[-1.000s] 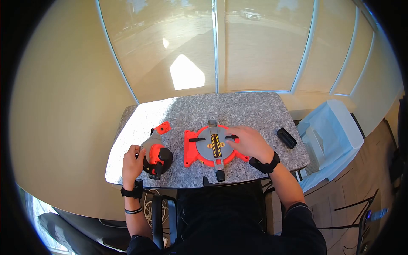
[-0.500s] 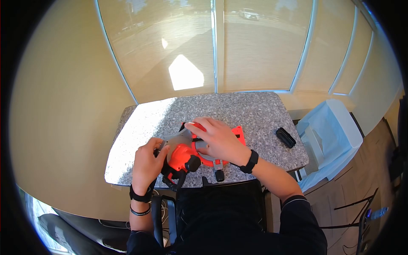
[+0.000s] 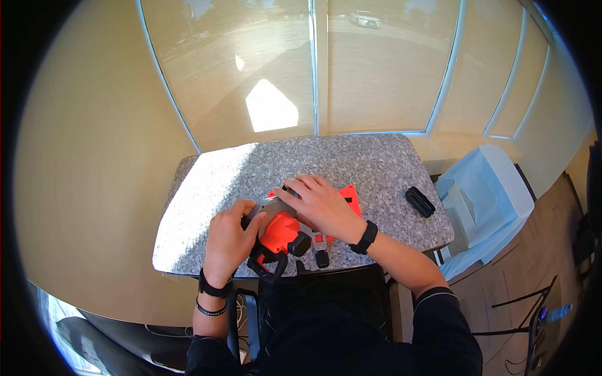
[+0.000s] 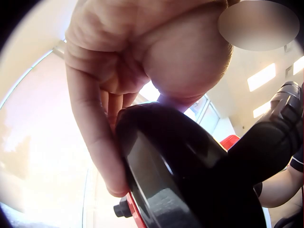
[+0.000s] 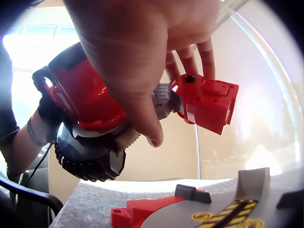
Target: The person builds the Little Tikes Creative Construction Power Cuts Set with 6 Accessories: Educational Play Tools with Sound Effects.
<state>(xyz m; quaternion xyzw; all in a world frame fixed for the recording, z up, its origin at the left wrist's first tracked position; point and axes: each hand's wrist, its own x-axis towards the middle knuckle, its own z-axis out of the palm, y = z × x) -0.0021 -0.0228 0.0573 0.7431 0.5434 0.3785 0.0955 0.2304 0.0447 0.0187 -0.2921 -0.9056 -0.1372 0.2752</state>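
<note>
A red, grey and black toy saw head [image 3: 279, 233] is held in both hands, in the air above its round base [image 3: 350, 197]. My left hand [image 3: 229, 244] grips the rounded guard, fingers on one side and thumb on the other; the left wrist view shows this hand [image 4: 142, 52] over the dark guard [image 4: 152, 190]. My right hand [image 3: 329, 213] holds the neck near the hinge end; in the right wrist view, this hand [image 5: 137, 52] has its thumb on the near side, beside the red bracket [image 5: 206, 102]. Below is the base's red edge [image 5: 142, 211], apart from the bracket.
A black case [image 3: 420, 202] lies at the right of the speckled table [image 3: 376, 156]. A chair with a light blue cover [image 3: 489, 188] stands beyond the table's right edge. Window shades rise behind the table, and a black chair armrest is below its front edge.
The left hand has carried the saw head right from the table's left side to over the base. The right hand has left the base and moved left onto the neck.
</note>
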